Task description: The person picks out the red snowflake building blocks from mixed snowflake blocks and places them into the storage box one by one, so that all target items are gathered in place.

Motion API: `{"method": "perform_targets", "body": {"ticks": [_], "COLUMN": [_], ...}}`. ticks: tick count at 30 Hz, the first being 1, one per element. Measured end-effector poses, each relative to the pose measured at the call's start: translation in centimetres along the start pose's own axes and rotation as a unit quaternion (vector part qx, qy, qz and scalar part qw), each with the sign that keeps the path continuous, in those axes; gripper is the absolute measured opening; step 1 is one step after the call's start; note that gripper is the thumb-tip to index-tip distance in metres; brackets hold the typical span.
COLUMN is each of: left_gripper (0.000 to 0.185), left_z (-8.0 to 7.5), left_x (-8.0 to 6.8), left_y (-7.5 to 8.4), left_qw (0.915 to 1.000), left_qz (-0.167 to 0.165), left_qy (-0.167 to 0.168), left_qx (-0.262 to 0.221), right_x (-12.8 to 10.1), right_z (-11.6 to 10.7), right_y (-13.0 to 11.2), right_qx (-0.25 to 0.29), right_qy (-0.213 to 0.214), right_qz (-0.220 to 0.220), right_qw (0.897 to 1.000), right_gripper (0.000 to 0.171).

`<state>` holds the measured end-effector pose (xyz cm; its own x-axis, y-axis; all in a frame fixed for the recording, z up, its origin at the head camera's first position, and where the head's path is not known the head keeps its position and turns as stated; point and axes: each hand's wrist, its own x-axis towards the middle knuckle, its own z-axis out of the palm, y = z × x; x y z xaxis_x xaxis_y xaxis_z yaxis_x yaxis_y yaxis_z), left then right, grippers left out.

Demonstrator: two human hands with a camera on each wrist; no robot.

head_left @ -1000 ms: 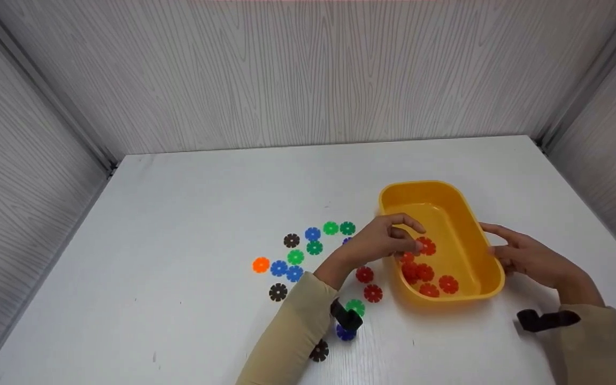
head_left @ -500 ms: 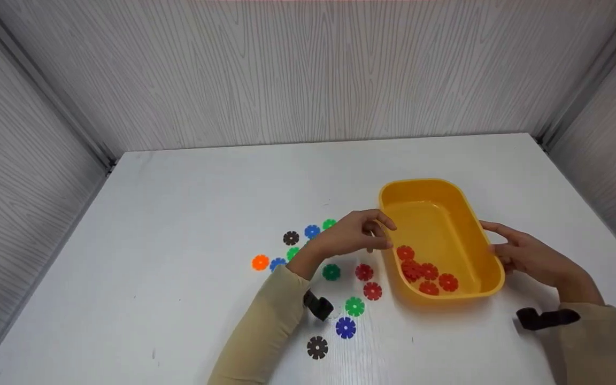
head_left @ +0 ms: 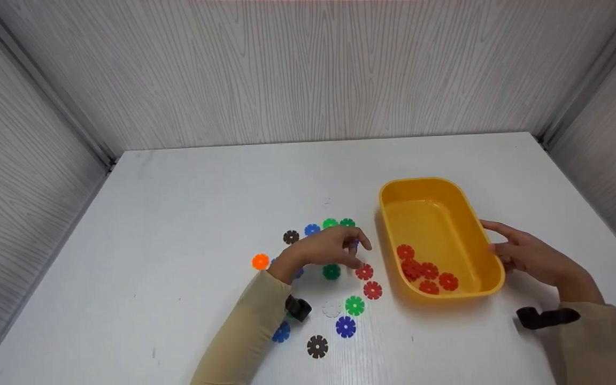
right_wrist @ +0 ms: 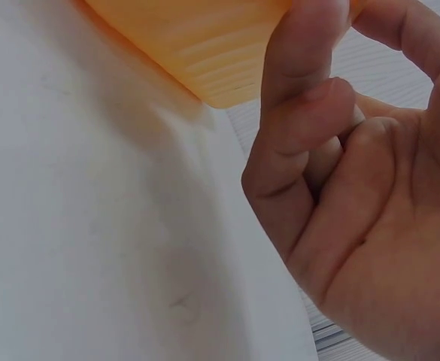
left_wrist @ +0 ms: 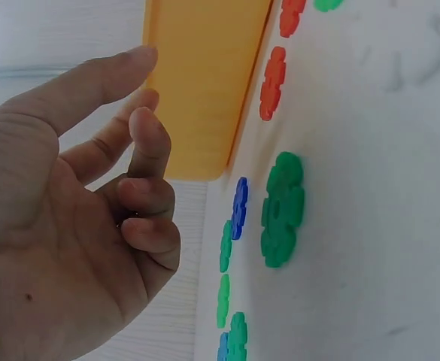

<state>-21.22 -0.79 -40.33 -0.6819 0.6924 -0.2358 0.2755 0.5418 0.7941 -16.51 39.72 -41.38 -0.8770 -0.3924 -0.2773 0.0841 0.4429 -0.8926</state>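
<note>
5 red discs [head_left: 424,270] in tub [head_left: 487,289] at its 6 o'clock end | right hand [head_left: 527,255] fingers loosely apart against tub's 3 o'clock wall, steadying it | left hand [head_left: 325,248] empty, fingers relaxed, over red disc [head_left: 364,272], 9 o'clock of tub.

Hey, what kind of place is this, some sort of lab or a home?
Probably a recording booth or test bench, not a home: a plain white table boxed in by grey panel walls with metal corner rails, and only a yellow tub and plastic discs on it.
</note>
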Motion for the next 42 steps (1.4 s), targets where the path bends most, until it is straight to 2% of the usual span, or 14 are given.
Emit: {"method": "perform_targets", "body": {"ticks": [4, 8, 10, 13, 19, 29, 37, 42], "left_gripper": [0.034, 0.036, 0.037, 0.037, 0.031, 0.025, 0.027, 0.031], "left_z": [0.8, 1.4, 1.6, 1.7, 2.2, 2.4, 2.5, 2.5], "left_x": [0.1, 0.2, 0.2, 0.4, 0.6, 0.5, 0.3, 0.1], "left_y": [0.2, 0.5, 0.7, 0.8, 0.8, 0.8, 1.2, 1.5], "left_qw": [0.9973, 0.9873, 0.9828, 0.9797, 0.9781, 0.9774, 0.9767, 0.9715], "left_qz": [-0.043, -0.081, -0.084, -0.083, -0.074, -0.079, -0.064, -0.064], "left_qy": [-0.006, -0.003, -0.005, -0.009, -0.016, -0.019, -0.019, -0.014], "left_qx": [0.059, 0.136, 0.165, 0.182, 0.194, 0.195, 0.204, 0.228], "right_x": [0.0, -0.1, -0.1, -0.1, -0.1, -0.1, -0.1, -0.1], "right_z": [0.0, 0.0, 0.0, -0.1, 0.0, 0.1, 0.0, -0.1], "right_y": [-0.2, -0.3, -0.2, -0.2, 0.0, 0.2, 0.1, 0.2], "right_qx": [-0.005, -0.008, -0.005, -0.002, -0.003, -0.002, -0.006, 0.01], "right_qy": [0.003, 0.005, 0.003, 0.002, 0.003, 0.001, -0.002, -0.018], "right_qz": [0.005, 0.01, 0.003, -0.005, -0.006, -0.008, -0.013, -0.035], "right_qw": [1.0, 1.0, 1.0, 1.0, 1.0, 1.0, 1.0, 0.999], "right_gripper": [0.059, 0.059, 0.059, 0.058, 0.059, 0.059, 0.058, 0.054]}}
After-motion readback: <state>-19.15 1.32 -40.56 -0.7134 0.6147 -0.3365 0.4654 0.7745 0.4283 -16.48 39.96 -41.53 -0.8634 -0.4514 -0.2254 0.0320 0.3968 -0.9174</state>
